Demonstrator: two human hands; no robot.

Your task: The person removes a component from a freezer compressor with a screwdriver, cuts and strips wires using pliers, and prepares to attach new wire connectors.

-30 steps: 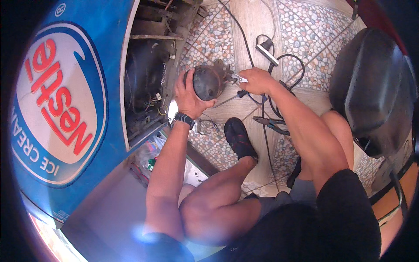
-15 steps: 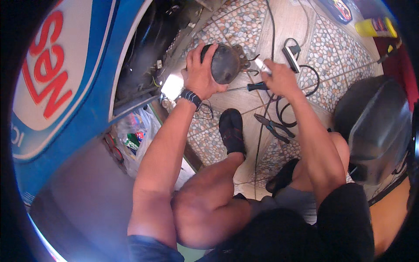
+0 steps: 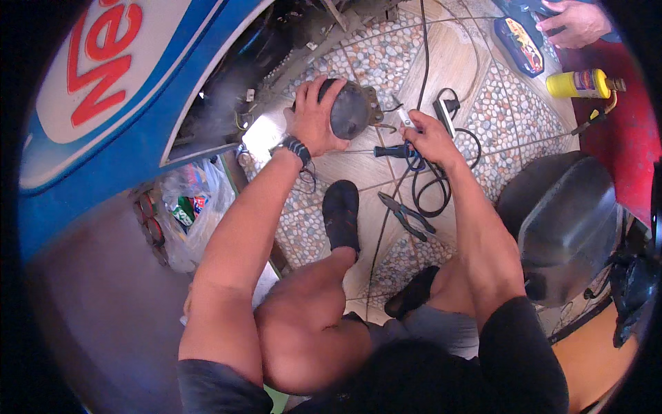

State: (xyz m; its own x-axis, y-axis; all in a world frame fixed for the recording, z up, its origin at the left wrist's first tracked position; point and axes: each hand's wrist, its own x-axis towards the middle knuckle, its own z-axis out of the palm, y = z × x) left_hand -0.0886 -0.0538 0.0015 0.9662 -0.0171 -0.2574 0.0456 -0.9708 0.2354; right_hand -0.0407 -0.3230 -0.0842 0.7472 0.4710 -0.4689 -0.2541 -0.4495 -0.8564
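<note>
My left hand [image 3: 318, 117], with a dark band at the wrist, grips the side of a black dome-shaped compressor [image 3: 350, 114]. A metal bracket and bent thin tubes stick out of the compressor's right side. Between the fingers of my right hand [image 3: 431, 138] is a small white object [image 3: 403, 117], held close to the tube ends; a bluish cord hangs below this hand. Just under it lies a screwdriver [image 3: 391, 151] with a dark handle, its shaft pointing left. Pliers [image 3: 405, 215] with dark handles rest on the floor nearer to me.
A blue freezer cabinet [image 3: 138, 162] with an opened lower bay stands left, beside a plastic bag [image 3: 207, 207]. Cables run by a white power strip [image 3: 443, 114]. Rightward are a yellow gas canister [image 3: 576, 84], a large black casing [image 3: 562, 228] and another person's hand [image 3: 579, 24].
The view has shifted, bringing another person's hand in at the upper right. My left hand stays on the compressor; my right hand still holds the white object near the tubes.
</note>
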